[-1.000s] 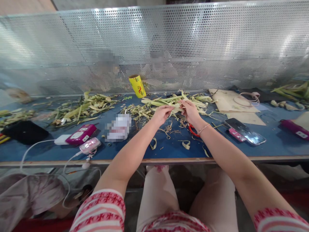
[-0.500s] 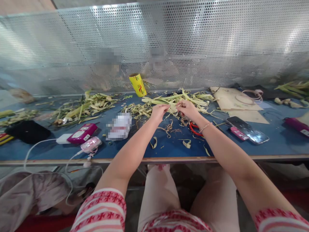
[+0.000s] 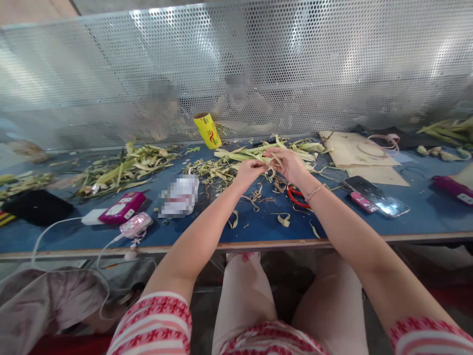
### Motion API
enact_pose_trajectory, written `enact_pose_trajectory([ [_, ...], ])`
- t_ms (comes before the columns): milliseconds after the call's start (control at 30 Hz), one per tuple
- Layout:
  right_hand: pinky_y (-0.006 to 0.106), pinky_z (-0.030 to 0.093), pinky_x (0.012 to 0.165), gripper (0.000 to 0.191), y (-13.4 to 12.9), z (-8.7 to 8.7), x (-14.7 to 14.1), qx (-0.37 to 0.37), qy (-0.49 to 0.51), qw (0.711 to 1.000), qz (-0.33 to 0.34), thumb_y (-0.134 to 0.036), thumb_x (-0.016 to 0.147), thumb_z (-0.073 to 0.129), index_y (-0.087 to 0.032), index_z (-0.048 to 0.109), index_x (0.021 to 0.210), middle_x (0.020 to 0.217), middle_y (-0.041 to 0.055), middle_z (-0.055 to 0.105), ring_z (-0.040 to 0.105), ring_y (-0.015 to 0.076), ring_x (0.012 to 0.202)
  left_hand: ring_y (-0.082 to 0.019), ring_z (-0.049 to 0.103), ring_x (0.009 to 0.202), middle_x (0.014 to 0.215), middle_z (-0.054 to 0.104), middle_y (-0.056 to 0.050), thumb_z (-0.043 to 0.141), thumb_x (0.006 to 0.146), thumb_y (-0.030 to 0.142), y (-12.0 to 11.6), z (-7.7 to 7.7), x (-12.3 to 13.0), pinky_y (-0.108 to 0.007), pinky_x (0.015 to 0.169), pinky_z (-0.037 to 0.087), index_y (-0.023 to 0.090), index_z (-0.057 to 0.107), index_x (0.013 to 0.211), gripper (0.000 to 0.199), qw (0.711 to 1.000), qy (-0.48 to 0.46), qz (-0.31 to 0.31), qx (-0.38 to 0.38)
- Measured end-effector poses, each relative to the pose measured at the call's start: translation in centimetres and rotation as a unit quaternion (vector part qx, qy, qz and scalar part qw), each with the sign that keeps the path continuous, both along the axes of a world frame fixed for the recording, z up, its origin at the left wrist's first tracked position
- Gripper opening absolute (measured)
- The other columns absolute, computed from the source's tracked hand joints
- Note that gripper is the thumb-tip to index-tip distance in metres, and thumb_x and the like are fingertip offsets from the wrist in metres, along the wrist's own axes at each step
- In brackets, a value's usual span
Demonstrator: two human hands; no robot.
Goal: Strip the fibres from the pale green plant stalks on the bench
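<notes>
Left hand [image 3: 249,173] and right hand [image 3: 291,165], close together in the head view, pinch a thin, pale yellow-green leafy strip [image 3: 272,161] between them over the blue counter [image 3: 262,226], beside similar heaped husks [image 3: 236,156]. Beyond, a yellow tube [image 3: 207,132] tilts, its top open, any contents hidden.

Ahead of you stands a perforated screen [image 3: 281,54], with a yellow tube [image 3: 207,132] tilted before it. On your left lie a black pouch [image 3: 37,207], a purple box [image 3: 120,209], a white plug [image 3: 93,217], a pink case [image 3: 134,225] and a white packet [image 3: 183,195]. To your right are a phone [image 3: 367,190], a pink gadget [image 3: 364,202] just beside it, cardboard [image 3: 343,148], a coiled cable [image 3: 377,155] and a second purple box [image 3: 451,190].
</notes>
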State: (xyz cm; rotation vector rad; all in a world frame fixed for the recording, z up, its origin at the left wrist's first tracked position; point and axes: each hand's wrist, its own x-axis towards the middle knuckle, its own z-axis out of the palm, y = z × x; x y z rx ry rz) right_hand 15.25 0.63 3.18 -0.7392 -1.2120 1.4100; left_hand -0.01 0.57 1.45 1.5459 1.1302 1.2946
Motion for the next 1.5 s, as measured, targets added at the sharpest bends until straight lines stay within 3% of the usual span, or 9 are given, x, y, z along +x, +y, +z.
enact_pose_trajectory([
  [167,0.02,0.044,0.045,0.044,0.2,-0.1,-0.2,-0.019,-0.021,1.0,-0.01,0.001,0.066,0.043,-0.016,0.065,0.099,0.104,0.0085,0.069,0.052,0.0074,0.057,-0.007,0.039,0.053,0.052,0.051,0.003,0.073,0.065,0.022,0.2,-0.5,-0.1,-0.023,0.055,0.029,0.014,0.066,0.057,0.013,1.0,0.012,0.012,0.004],
  [300,0.017,0.043,0.045,0.057,0.7,-0.7,-0.2,-0.039,-0.028,0.998,-0.046,0.003,0.066,0.045,-0.022,0.058,0.115,0.104,0.005,0.068,0.055,0.0076,0.062,-0.006,0.043,0.052,0.051,0.052,0.003,0.068,0.067,0.015,0.5,-0.7,0.1,-0.022,0.057,0.034,0.014,0.065,0.056,0.012,0.996,-0.078,-0.019,-0.043],
  [500,0.023,0.051,0.067,0.051,1.6,-1.5,0.1,0.005,-0.054,0.998,-0.045,0.006,0.061,0.047,-0.019,0.06,0.104,0.103,0.0055,0.067,0.062,0.011,0.082,-0.006,0.05,0.054,0.055,0.058,-0.001,0.072,0.065,0.012,0.1,-0.1,0.5,-0.023,0.06,0.041,0.011,0.063,0.055,0.013,0.97,-0.193,-0.065,-0.131],
  [667,0.028,0.051,0.082,0.04,2.1,-1.9,0.0,0.084,-0.071,0.994,-0.028,0.004,0.061,0.053,-0.017,0.063,0.093,0.101,0.0061,0.067,0.062,0.0143,0.098,-0.008,0.055,0.06,0.062,0.065,-0.004,0.076,0.063,0.014,-0.2,-0.1,0.4,-0.024,0.064,0.042,0.01,0.068,0.062,0.01,0.97,-0.159,-0.104,-0.154],
  [800,0.028,0.05,0.079,0.034,2.4,-2.3,-0.1,0.084,-0.109,0.989,-0.048,-0.001,0.066,0.053,-0.017,0.063,0.094,0.1,0.0063,0.066,0.063,0.0134,0.09,-0.008,0.057,0.061,0.062,0.065,-0.004,0.072,0.066,0.009,-0.3,-0.2,0.5,-0.023,0.063,0.042,0.01,0.066,0.059,0.009,0.969,-0.158,-0.104,-0.16],
  [933,0.028,0.05,0.068,0.049,2.5,-2.5,0.0,0.104,-0.166,0.976,-0.094,-0.004,0.064,0.063,-0.023,0.06,0.109,0.11,0.0052,0.062,0.06,0.0112,0.074,-0.006,0.052,0.055,0.061,0.064,-0.002,0.07,0.068,0.01,0.0,0.1,0.3,-0.022,0.059,0.04,0.012,0.063,0.057,0.013,0.972,-0.179,-0.06,-0.141],
  [1067,0.027,0.047,0.061,0.04,2.1,-2.3,0.1,0.101,-0.249,0.961,-0.066,-0.009,0.069,0.067,-0.018,0.062,0.107,0.087,0.0046,0.067,0.058,0.012,0.064,-0.006,0.046,0.051,0.056,0.059,-0.001,0.068,0.071,0.011,0.3,0.2,0.0,-0.024,0.059,0.04,0.012,0.062,0.056,0.017,0.974,-0.183,-0.026,-0.127],
  [1333,0.02,0.038,0.045,0.007,2.1,-1.5,0.6,0.093,-0.231,0.964,-0.091,-0.015,0.073,0.069,-0.016,0.064,0.077,0.056,-0.0016,0.062,0.047,0.0064,0.044,-0.006,0.042,0.048,0.051,0.051,0.002,0.069,0.072,0.022,1.0,-0.8,-0.6,-0.023,0.053,0.034,0.014,0.061,0.06,0.016,0.996,-0.058,0.007,-0.072],
  [1500,0.02,0.043,0.05,0.005,0.5,-0.4,0.4,0.012,-0.105,0.994,0.001,-0.014,0.072,0.065,-0.015,0.066,0.077,0.06,-0.0012,0.063,0.052,0.0061,0.049,-0.01,0.048,0.054,0.055,0.057,0.002,0.068,0.068,0.026,0.5,-0.7,-0.5,-0.024,0.057,0.037,0.014,0.063,0.065,0.014,0.993,0.108,0.048,0.014],
])
